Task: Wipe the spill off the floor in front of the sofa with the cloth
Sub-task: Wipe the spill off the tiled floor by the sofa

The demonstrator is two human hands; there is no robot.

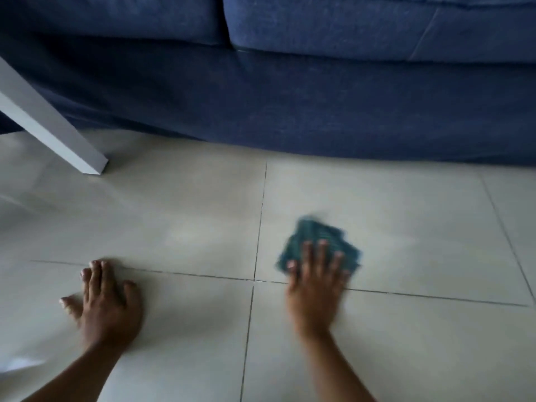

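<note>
A teal cloth [316,236] lies on the pale tiled floor [179,221] in front of the blue sofa [290,97]. My right hand [317,282] presses flat on the cloth's near half, fingers spread; both hand and cloth are blurred. My left hand [107,300] rests flat on the floor to the left, fingers apart, holding nothing. No spill shows clearly; the tile right of the cloth has a faint sheen.
A white table leg [52,126] slants down to the floor at the left, close to the sofa's skirt. Dark grout lines [258,227] cross between my hands. Open tile stretches on the right and in the foreground.
</note>
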